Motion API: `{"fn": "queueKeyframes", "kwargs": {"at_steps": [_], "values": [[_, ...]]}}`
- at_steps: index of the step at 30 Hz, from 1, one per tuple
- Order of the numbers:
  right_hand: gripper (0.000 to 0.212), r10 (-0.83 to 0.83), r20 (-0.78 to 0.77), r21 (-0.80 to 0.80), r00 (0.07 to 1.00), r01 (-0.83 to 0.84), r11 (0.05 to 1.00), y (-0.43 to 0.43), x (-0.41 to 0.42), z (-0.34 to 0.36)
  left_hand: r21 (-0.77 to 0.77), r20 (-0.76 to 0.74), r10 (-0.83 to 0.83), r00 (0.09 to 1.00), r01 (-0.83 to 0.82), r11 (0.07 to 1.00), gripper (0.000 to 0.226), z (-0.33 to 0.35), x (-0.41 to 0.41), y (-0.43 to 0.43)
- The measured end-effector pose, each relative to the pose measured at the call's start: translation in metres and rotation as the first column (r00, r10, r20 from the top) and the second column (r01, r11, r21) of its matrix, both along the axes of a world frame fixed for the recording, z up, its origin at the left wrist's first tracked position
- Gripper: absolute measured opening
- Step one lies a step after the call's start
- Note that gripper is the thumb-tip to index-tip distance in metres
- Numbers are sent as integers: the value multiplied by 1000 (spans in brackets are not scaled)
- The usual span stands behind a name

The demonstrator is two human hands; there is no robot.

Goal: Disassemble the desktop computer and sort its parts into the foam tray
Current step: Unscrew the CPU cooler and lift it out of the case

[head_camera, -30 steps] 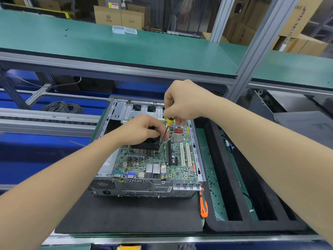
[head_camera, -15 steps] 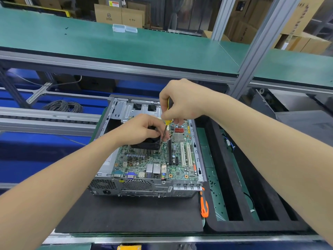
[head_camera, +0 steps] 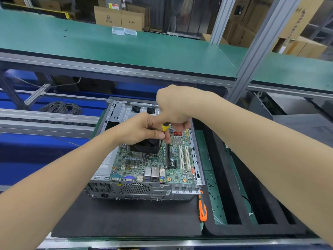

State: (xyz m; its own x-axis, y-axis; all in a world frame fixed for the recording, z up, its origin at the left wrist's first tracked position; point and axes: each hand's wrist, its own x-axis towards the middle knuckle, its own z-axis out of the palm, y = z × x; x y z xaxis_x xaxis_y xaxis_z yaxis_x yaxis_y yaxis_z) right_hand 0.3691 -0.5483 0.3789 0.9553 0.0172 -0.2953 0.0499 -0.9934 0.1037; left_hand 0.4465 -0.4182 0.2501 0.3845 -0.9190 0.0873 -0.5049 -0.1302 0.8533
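The open desktop case (head_camera: 144, 193) lies on a black mat, its green motherboard (head_camera: 153, 166) exposed. A black CPU fan on a finned heatsink (head_camera: 146, 147) sits on the board. My left hand (head_camera: 142, 129) rests on top of the fan, fingertips at its right edge. My right hand (head_camera: 174, 105) is closed around a yellow-handled screwdriver (head_camera: 165, 126), held upright with its tip hidden by the fan's right side. The black foam tray (head_camera: 234, 230) lies to the right of the case, with long slots.
An orange-handled screwdriver (head_camera: 202, 211) lies between the case and the tray. Small black screws (head_camera: 211, 186) are scattered on the green surface inside the tray's left slot. A green shelf (head_camera: 126, 46) overhangs behind. A cable coil (head_camera: 61, 107) lies at the left.
My right hand has dropped lower and closer to my left hand, hiding most of the screwdriver shaft. My left hand has stayed on the fan.
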Motion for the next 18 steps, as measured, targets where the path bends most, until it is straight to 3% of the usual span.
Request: {"fn": "queueKeyframes", "kwargs": {"at_steps": [4, 8, 14, 16, 18], "values": [[40, 131, 65, -41, 989, -129, 991, -7, -2, -5, -17, 20, 50, 999, -50, 999, 10, -4, -3, -2], [19, 244, 68, 59, 967, -248, 967, -12, -9, 0, -24, 79, 79, 994, -77, 997, 4, -6, -1, -5], [9, 442, 5, 18, 897, -442, 897, -8, -4, 7, -46, 26, 82, 996, -81, 996, 34, -13, 1, 0], [9, 491, 1, -11, 871, -491, 871, -6, -2, 7, -19, -9, 61, 998, -61, 998, 32, -14, 4, 4], [7, 474, 2, -23, 881, -474, 880, -2, -2, 7, 45, 53, 32, 998, -34, 998, 22, -14, 5, 8]]}}
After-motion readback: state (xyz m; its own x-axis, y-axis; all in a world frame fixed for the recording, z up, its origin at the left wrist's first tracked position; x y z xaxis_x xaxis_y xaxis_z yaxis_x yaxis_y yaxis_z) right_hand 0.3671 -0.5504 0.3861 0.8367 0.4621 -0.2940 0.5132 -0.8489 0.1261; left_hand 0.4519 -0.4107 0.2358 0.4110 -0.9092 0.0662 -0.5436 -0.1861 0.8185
